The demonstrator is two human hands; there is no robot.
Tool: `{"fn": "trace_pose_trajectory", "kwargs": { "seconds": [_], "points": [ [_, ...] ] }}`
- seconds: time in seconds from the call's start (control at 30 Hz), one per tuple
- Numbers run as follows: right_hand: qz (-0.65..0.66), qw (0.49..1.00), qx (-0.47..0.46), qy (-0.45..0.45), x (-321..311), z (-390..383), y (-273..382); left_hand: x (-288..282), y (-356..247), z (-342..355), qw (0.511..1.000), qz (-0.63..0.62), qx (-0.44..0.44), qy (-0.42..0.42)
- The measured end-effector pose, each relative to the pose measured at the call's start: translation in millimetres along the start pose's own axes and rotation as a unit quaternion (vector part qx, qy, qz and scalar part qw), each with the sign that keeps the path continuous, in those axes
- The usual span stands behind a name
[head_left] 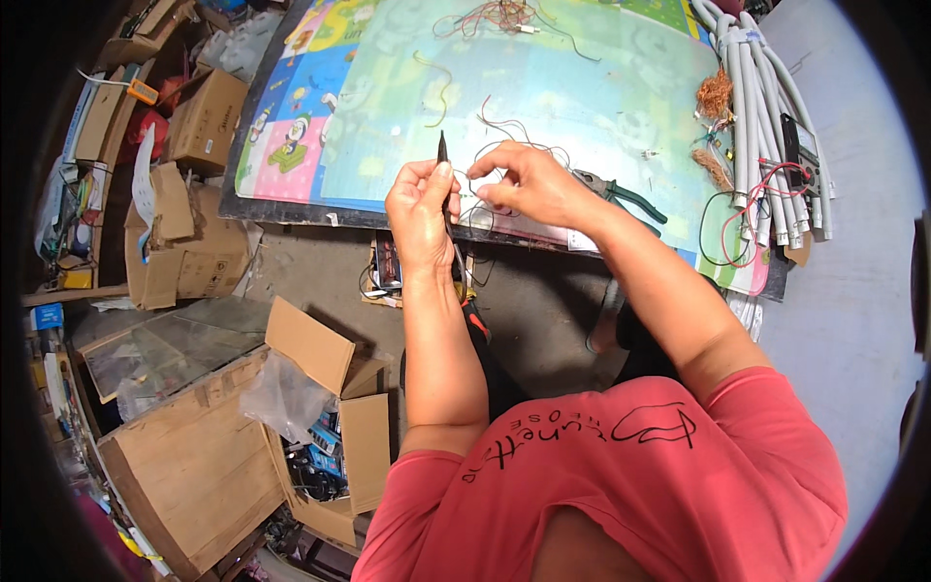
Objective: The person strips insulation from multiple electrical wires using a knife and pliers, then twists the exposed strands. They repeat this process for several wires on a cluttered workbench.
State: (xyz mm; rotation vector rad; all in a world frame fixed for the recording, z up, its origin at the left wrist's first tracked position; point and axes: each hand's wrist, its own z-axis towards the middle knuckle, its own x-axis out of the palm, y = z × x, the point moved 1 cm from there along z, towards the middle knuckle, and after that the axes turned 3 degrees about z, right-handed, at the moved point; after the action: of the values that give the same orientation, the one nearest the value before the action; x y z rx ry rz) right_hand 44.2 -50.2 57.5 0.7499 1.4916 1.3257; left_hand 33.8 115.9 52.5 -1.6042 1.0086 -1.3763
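Observation:
My left hand (424, 209) is closed round a slim black tool with a pointed tip (442, 147), which points away from me over the near edge of the table. Just right of it, my right hand (531, 182) has its thumb and index finger bent together at a thin dark wire (472, 178); the exact grip is small and hard to see. Thin red and dark wires (514, 126) curl on the mat beyond my fingers. Pliers with dark green handles (635, 201) lie beside my right wrist. A short yellow-green wire (446, 89) rests farther off.
A tangle of wires (499, 16) lies at the table's far side. On the right are white tubes (752, 126), copper strands (715, 94) and a black meter (801, 150) with red and black leads. Open cardboard boxes (369, 436) and crowded shelves (97, 126) stand left.

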Motion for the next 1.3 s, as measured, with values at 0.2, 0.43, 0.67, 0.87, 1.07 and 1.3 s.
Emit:
{"fn": "trace_pose_trajectory", "kwargs": {
  "seconds": [0.2,0.43,0.67,0.87,1.07,1.3],
  "points": [
    [0.122,0.986,0.109,-0.010,9,2,2,2,-5,-3,1.000,0.012,0.001,0.020],
    [0.191,0.969,0.125,-0.091,4,6,9,5,-2,-7,1.000,-0.007,-0.016,0.025],
    [0.064,0.994,0.079,-0.045,-3,2,20,4,-3,-8,1.000,0.005,-0.012,0.024],
    [0.041,0.993,0.110,-0.010,-7,6,27,5,-3,-8,0.999,0.009,-0.011,0.031],
    [-0.016,0.997,0.074,0.003,-7,8,22,7,-1,-8,0.999,0.019,-0.016,0.035],
    [-0.005,0.992,0.120,0.024,-5,7,20,13,0,-9,0.999,0.041,-0.003,0.027]
  ]
}}
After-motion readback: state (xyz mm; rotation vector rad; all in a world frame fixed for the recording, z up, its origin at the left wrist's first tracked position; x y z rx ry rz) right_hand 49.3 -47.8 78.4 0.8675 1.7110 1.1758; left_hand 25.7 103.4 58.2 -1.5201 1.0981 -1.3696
